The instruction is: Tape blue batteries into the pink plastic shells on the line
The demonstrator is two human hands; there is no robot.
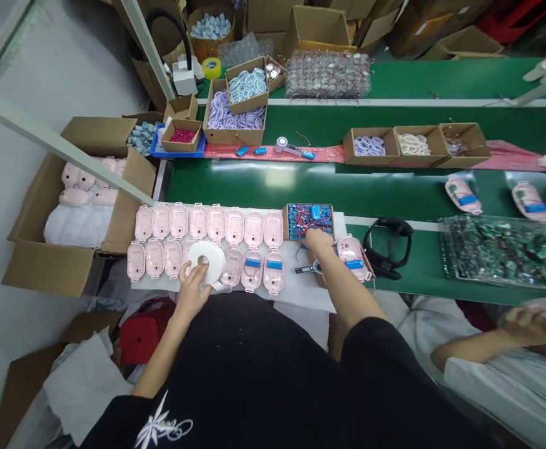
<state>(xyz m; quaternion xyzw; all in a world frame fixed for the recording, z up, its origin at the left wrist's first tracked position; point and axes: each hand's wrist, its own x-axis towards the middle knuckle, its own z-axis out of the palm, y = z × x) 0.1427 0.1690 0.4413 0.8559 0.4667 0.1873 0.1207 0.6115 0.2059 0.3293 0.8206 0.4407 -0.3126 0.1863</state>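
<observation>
A roll of white tape (207, 262) is in my left hand (191, 288), whose fingers close on its near rim. It hovers over the front row of pink plastic shells (163, 258) and hides part of several. My right hand (318, 242) is at the near edge of a cardboard box of blue battery packs (296, 223) with red wires. Its fingers look curled together, and whatever they hold is hidden. Two front-row shells contain a blue battery pack (274, 265) each. Right of my forearm lies another pink shell (353, 257) with a blue pack inside.
A large carton of pink shells (128, 181) stands at left. Black headgear (389, 248) lies on the green bench beside a bagged stack of circuit boards (502, 252). Small boxes of rings (369, 146) line the back. A co-worker's hand (532, 325) is at right.
</observation>
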